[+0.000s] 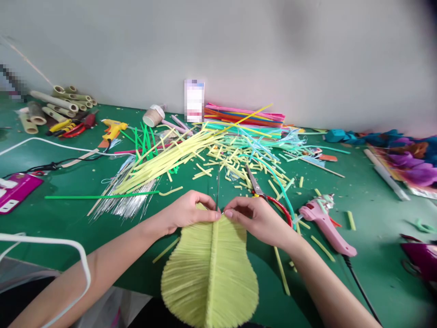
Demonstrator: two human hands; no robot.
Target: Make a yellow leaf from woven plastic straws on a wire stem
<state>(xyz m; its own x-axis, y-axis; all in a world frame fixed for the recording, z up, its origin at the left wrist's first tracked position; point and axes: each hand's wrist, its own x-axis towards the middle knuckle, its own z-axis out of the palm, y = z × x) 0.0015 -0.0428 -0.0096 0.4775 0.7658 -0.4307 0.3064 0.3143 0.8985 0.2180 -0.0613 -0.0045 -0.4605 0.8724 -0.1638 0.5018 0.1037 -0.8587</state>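
A large yellow-green leaf [211,273] made of fuzzy pipe cleaners hangs over the table's near edge, a thick rib down its middle. My left hand [194,212] is closed on its narrow top, thumb lying on the rib. Just beside it, my right hand [251,216] pinches at the top right edge, where a short bit of bare wire shows between the fingertips. A thin dark wire [218,189] sticks up from the rib's end. Red-handled scissors [280,207] lie beyond my right hand, points away from me.
Yellow pipe cleaners [170,157] and cut bits cover the middle, beside silvery wires [126,200]. A pink glue gun [327,223] lies right, a yellow glue gun [114,130] back left. A phone [194,101] leans on the wall. A white cable [82,259] crosses my left forearm.
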